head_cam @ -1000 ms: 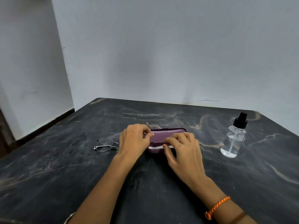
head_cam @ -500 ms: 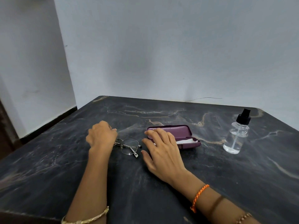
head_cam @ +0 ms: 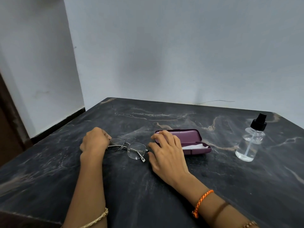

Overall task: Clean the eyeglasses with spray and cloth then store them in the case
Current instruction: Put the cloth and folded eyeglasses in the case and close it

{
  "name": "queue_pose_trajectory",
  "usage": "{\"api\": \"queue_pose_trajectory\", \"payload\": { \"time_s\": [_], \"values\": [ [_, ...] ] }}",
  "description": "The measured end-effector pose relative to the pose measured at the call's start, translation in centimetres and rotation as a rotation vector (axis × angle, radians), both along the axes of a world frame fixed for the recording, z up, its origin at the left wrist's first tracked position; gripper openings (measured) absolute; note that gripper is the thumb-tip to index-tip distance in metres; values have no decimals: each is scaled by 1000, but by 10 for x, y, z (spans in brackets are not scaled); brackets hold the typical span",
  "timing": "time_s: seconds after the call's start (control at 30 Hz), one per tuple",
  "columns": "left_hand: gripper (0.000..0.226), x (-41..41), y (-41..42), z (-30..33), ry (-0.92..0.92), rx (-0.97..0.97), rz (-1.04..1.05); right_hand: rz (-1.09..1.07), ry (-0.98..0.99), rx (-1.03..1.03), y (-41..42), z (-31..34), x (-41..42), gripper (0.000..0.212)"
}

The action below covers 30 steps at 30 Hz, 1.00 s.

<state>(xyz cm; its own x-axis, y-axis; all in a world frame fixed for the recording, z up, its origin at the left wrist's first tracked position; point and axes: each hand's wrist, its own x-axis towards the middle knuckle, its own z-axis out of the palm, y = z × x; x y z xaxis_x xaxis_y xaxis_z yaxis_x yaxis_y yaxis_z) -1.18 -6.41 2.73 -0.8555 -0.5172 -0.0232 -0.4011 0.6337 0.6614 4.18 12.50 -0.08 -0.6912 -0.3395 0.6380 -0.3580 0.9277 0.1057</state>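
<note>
Thin metal-framed eyeglasses lie on the dark marble table, between my two hands. My left hand is closed on the left end of the frame. My right hand rests with fingers spread just right of the glasses, its thumb near the right lens and its fingertips over the left end of the purple case. The case lies open, and a white cloth shows inside its lower half. A clear spray bottle with a black nozzle stands upright at the right.
Pale walls stand close behind the table and along its left side. The table's left edge runs diagonally past my left hand. Bare tabletop lies in front of my arms and between the case and the bottle.
Both hands left the case, which now lies open with the cloth showing. My left hand went to the glasses and drew them right, toward the middle. My right hand came down beside them.
</note>
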Motion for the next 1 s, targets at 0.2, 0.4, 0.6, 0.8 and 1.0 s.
{"api": "queue_pose_trajectory", "payload": {
  "time_s": [0.2,0.4,0.6,0.8,1.0],
  "values": [
    [30,-2,-1,-1,-8,-27,-38,27,15,-8,2,0,0,10],
    [24,-2,0,0,18,2,-38,43,1,-16,1,0,1,10],
    [30,-1,-3,0,123,81,-109,18,19,-74,3,2,2,9],
    [20,-3,-5,-1,305,330,-273,24,62,-351,10,5,4,3],
    [18,-3,11,1,321,446,-451,-17,128,-599,24,15,-1,13]
  ]
}}
